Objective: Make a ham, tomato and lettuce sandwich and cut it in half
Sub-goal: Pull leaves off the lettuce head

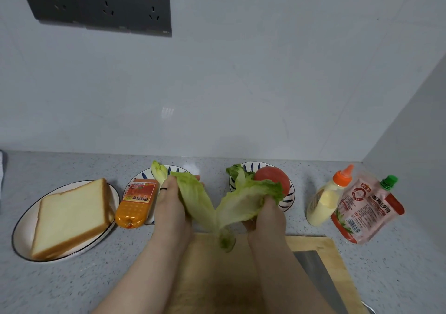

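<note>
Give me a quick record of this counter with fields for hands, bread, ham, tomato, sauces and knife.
hands: left hand and right hand each grip a leaf of the lettuce, above the cutting board
bread: on the white plate, far left
ham: wrapped, partly on a patterned plate
tomato: whole, on the second patterned plate
sauces: squeeze bottle and red pouch, far right
knife: blade on the board's right side

blk socket panel (96,2) on wall (241,84)
</note>
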